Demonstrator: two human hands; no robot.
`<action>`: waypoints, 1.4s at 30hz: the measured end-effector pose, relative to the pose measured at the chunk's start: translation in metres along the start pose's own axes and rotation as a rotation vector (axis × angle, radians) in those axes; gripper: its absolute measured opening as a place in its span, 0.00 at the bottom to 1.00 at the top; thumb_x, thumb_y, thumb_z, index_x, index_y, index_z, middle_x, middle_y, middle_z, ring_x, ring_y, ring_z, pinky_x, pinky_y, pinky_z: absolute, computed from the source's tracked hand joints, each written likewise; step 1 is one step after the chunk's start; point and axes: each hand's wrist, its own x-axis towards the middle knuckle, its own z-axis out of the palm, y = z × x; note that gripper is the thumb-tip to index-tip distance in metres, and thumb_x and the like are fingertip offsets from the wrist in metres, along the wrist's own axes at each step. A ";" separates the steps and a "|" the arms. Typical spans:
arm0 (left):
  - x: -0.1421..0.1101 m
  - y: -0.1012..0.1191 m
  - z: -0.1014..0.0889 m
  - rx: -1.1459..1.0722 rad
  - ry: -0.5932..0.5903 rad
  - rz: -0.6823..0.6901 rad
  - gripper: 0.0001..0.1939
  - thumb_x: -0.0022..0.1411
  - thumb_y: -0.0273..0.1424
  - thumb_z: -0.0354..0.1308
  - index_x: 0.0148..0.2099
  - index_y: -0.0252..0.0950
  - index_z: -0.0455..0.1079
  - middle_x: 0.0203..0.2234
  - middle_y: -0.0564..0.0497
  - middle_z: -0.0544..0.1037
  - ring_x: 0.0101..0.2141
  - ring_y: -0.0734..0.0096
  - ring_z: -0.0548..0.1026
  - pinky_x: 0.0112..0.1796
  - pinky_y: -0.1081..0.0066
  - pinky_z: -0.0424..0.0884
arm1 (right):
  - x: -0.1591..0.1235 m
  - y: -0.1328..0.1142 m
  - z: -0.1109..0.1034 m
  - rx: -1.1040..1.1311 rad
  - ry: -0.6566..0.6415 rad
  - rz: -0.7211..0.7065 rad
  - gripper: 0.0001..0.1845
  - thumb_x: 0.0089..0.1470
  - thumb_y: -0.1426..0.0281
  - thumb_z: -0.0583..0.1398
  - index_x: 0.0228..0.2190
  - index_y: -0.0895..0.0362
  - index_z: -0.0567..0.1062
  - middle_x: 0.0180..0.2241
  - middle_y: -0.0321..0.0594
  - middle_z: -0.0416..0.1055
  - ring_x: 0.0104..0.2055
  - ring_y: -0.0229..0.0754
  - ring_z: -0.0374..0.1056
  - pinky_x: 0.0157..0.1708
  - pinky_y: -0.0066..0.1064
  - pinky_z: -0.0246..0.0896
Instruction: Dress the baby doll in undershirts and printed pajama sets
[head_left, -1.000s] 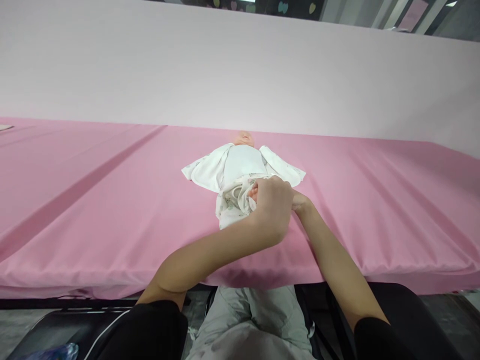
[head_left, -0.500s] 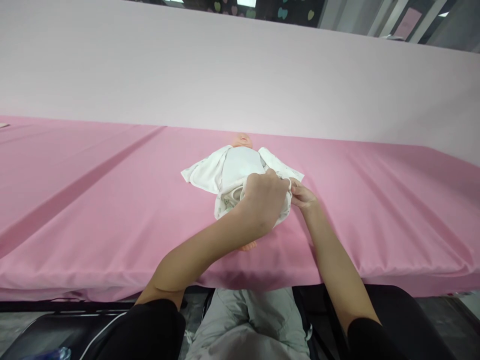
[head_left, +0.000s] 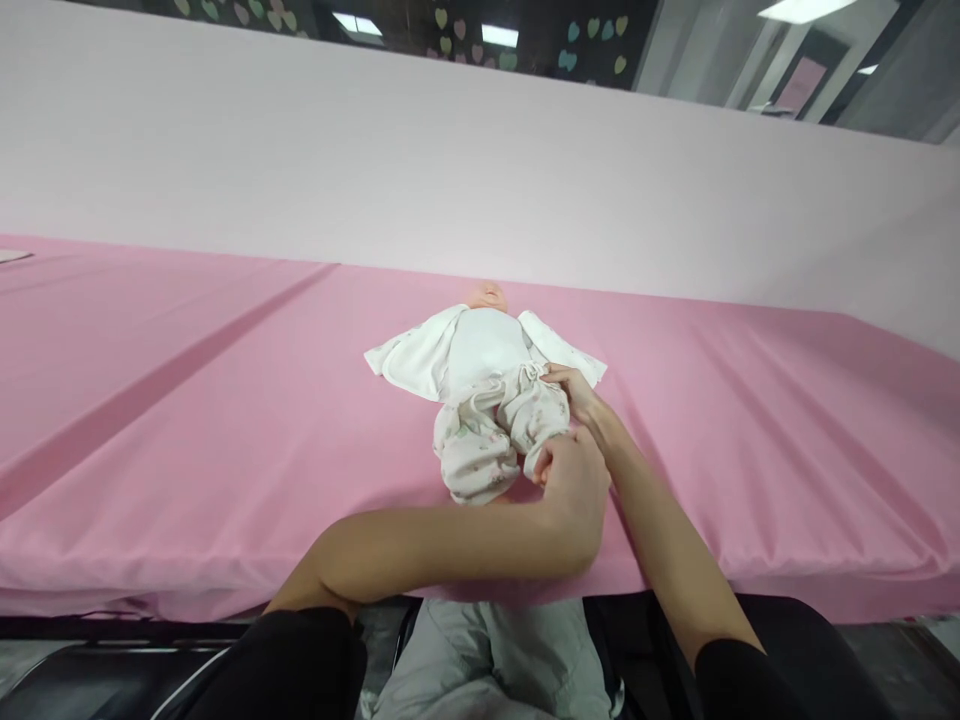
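Note:
A baby doll (head_left: 488, 295) lies on its back, head toward the wall, in a white top (head_left: 487, 345) with its sleeves spread out. Bunched around its legs are white patterned pants (head_left: 472, 450). My left hand (head_left: 576, 475) reaches across the front of the doll, its fingers curled on the lower end of the pant leg on the right. Just above it, my right hand (head_left: 576, 390) pinches the pants' waistband at the doll's hip. The doll's feet are mostly hidden by my left arm and the cloth.
Pink cloth (head_left: 225, 420) covers the table, with folds on both sides. A white partition (head_left: 450, 170) rises along the far edge. At the far left lies a pale flat item (head_left: 13, 256). Black chairs (head_left: 67, 675) stand below the near edge.
My left hand has moved down from the waist to the lower pant leg. My right hand has shifted slightly left onto the waistband. The pants now show over both legs.

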 end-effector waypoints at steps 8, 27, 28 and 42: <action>0.017 -0.047 -0.005 -0.240 -0.112 0.094 0.11 0.54 0.37 0.59 0.38 0.38 0.74 0.25 0.49 0.74 0.30 0.68 0.72 0.30 0.69 0.64 | 0.054 -0.031 0.022 -0.253 0.003 -0.076 0.03 0.25 0.73 0.52 0.14 0.57 0.62 0.14 0.32 0.56 0.18 0.33 0.50 0.19 0.28 0.44; 0.081 -0.196 0.014 -1.044 -0.457 -0.159 0.13 0.47 0.39 0.65 0.31 0.35 0.73 0.22 0.54 0.68 0.22 0.77 0.62 0.21 0.77 0.57 | 0.069 -0.060 0.020 -0.232 -0.121 -0.184 0.15 0.36 0.67 0.68 0.20 0.57 0.66 0.13 0.25 0.51 0.15 0.28 0.46 0.15 0.24 0.39; 0.079 -0.200 0.012 -1.038 -0.488 -0.155 0.12 0.46 0.38 0.66 0.29 0.34 0.72 0.20 0.54 0.66 0.21 0.78 0.60 0.20 0.77 0.55 | 0.066 -0.062 0.015 -0.329 -0.129 -0.174 0.14 0.35 0.67 0.69 0.22 0.58 0.70 0.14 0.27 0.57 0.16 0.29 0.51 0.16 0.23 0.43; 0.071 -0.262 0.038 -1.165 0.055 -0.376 0.16 0.46 0.39 0.67 0.23 0.33 0.68 0.17 0.56 0.65 0.20 0.80 0.60 0.23 0.75 0.56 | 0.079 -0.031 -0.011 -0.321 -0.076 -0.015 0.19 0.33 0.61 0.72 0.19 0.59 0.71 0.17 0.32 0.66 0.20 0.31 0.58 0.19 0.23 0.53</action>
